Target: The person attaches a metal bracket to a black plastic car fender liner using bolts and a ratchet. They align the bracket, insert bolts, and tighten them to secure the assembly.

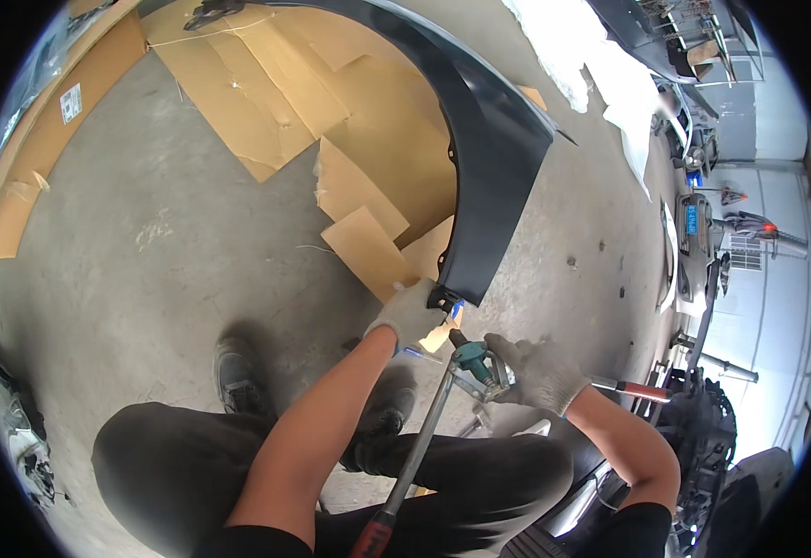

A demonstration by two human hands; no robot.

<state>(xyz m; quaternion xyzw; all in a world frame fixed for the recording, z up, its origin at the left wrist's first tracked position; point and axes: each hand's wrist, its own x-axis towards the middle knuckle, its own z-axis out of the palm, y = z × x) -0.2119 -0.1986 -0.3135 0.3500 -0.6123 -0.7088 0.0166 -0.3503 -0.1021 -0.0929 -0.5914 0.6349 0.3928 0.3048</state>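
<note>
Seen from the head cam: the person crouches over a concrete floor (145,232), both hands in grey work gloves; left hand (408,314) is wrapped round the bottom corner of a dark car fender (489,139), fingers curled tight on the edge, holding it; the fender stands upright on its lower end, curving up & away toward the top of the view, its wheel arch opening to the left.

Right hand (538,372) is closed round the head end of a long-handled rivet tool (466,367), w/ a green head & metal arms; the head sits just beside the fender's bottom corner, close under the left hand; whether the nose touches the panel can't be told; one handle (405,465) runs down toward the lower edge betw. the person's knees, ending in a red & black grip; the other handle (629,389) sticks out to the right past the right hand, red grip too.

A small blue bit (458,307) shows at the fender corner, too small to tell what it is; flattened cardboard sheets (331,121) lie on the floor behind & under the fender; a black shoe (236,372) is planted left of the left forearm; dark trousers fill the bottom; white sheeting (601,74) lies top right; car parts & stands (703,232) crowd the right side, well apart from the hands.
</note>
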